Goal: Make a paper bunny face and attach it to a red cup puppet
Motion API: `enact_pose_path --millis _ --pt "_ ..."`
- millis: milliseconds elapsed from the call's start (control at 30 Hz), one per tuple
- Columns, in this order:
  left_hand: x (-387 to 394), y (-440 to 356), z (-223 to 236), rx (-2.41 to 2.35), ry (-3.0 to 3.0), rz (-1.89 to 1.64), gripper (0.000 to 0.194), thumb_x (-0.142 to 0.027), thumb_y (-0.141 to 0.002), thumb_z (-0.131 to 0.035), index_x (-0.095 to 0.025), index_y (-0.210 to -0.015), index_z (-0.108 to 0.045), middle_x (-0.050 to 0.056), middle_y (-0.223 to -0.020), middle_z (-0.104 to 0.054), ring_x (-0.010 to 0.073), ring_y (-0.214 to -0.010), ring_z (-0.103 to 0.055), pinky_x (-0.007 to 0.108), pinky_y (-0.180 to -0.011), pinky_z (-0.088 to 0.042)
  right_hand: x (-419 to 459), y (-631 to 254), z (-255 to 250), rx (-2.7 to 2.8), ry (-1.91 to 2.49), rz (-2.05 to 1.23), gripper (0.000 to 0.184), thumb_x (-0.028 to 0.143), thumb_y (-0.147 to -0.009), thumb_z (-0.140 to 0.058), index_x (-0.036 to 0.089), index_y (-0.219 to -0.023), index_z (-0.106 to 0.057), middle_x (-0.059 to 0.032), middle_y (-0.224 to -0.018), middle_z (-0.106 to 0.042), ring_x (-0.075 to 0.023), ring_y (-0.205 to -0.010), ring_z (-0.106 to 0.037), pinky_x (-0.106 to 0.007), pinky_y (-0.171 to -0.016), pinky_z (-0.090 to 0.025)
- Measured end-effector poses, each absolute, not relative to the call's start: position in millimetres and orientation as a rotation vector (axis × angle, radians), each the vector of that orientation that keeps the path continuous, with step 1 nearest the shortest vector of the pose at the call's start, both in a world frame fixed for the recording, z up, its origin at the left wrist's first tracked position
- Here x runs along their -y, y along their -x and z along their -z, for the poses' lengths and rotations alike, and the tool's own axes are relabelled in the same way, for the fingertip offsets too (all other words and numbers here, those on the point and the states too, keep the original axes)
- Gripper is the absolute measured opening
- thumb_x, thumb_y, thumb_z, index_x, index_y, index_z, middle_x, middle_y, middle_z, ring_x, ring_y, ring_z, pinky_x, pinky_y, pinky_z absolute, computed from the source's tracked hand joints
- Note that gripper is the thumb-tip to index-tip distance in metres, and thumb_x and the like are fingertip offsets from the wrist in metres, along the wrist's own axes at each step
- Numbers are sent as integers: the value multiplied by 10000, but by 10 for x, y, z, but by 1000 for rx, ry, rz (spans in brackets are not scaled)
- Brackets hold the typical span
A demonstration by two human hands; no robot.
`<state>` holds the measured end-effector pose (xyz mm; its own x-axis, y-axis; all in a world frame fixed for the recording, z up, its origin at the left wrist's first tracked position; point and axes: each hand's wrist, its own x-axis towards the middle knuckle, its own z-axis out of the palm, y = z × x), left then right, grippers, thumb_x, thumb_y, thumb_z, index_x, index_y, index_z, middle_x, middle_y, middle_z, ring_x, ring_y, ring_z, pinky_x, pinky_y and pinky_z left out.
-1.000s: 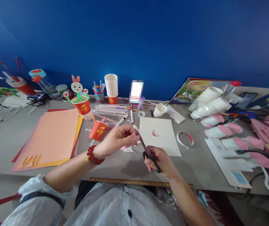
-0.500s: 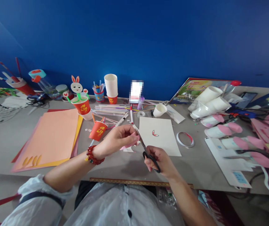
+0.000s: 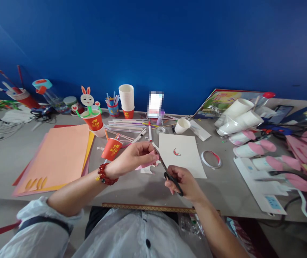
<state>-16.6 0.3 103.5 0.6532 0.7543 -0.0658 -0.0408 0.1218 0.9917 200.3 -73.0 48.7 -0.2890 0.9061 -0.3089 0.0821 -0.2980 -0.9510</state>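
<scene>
Black-handled scissors (image 3: 173,182) are gripped in my right hand (image 3: 187,181), blades pointing up and left. Their tips meet a small piece of pink paper (image 3: 148,163) pinched between the thumb and fingers of my left hand (image 3: 139,156); the fingers hide part of it. White paper scraps (image 3: 148,170) lie on the table just under my left hand. Behind the scissors rests a white sheet (image 3: 187,154) bearing a small red-and-black leaf-like drawing (image 3: 177,152). A red paper cup (image 3: 111,149) is tipped over beyond my left wrist.
Coloured paper sheets (image 3: 59,154) are stacked at left. Further back stand a rabbit-decorated cup (image 3: 92,120), a stack of white cups (image 3: 126,97) and loose straws (image 3: 126,125). To the right are a tape roll (image 3: 211,159), pink-and-white cups (image 3: 252,149) and a white power strip (image 3: 260,186).
Almost nothing differs. Both hands stay in place with slight shifts at the scissors and paper, and my left forearm has moved a little to the left.
</scene>
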Motion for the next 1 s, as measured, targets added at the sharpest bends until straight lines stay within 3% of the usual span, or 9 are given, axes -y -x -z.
enact_pose_path --millis 833,1000 --pt "-93 185 -1073 -630 -1354 -596 244 -347 -851 -669 -159 -760 -543 62 -828 -684 76 -595 -487 196 -499 -331 661 -2092 -460 1423 1387 -1566 518 463 -642 -838 214 -629 -385 87 -491 -438 -60 -423 -398 -192 -420 -287" --pt "-64 166 -1024 -641 -1350 -630 253 -360 -869 -659 -158 -770 -542 76 -889 -690 84 -639 -514 199 -532 -351 647 -2181 -449 1427 1340 -1511 461 463 -651 -832 206 -665 -450 43 -565 -544 -97 -488 -482 -212 -455 -361"
